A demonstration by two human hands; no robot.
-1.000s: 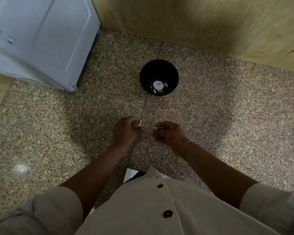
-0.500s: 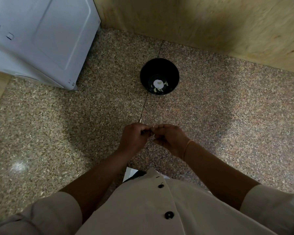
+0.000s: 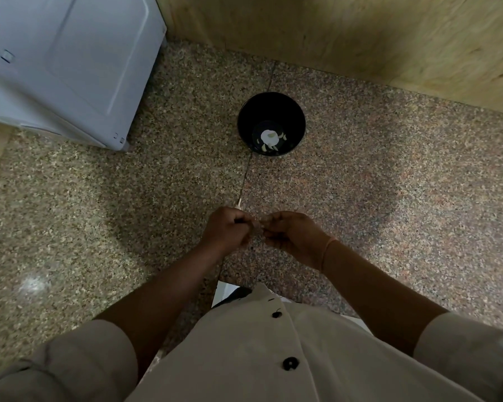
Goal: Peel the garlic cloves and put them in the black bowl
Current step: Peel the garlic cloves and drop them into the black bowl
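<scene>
Left hand (image 3: 227,232) and right hand (image 3: 295,237) meet fingertip to fingertip, fingers curled, both pinching a small garlic clove (image 3: 257,226); too blurred for detail. A pale sliver (image 3: 239,203) pokes out above the left hand. Black bowl (image 3: 289,114) is at 12 o'clock from the hands, well apart, on the speckled stone surface (image 3: 389,198), with peeled cloves (image 3: 270,139) inside. White appliance (image 3: 70,62) at 10 o'clock.
</scene>
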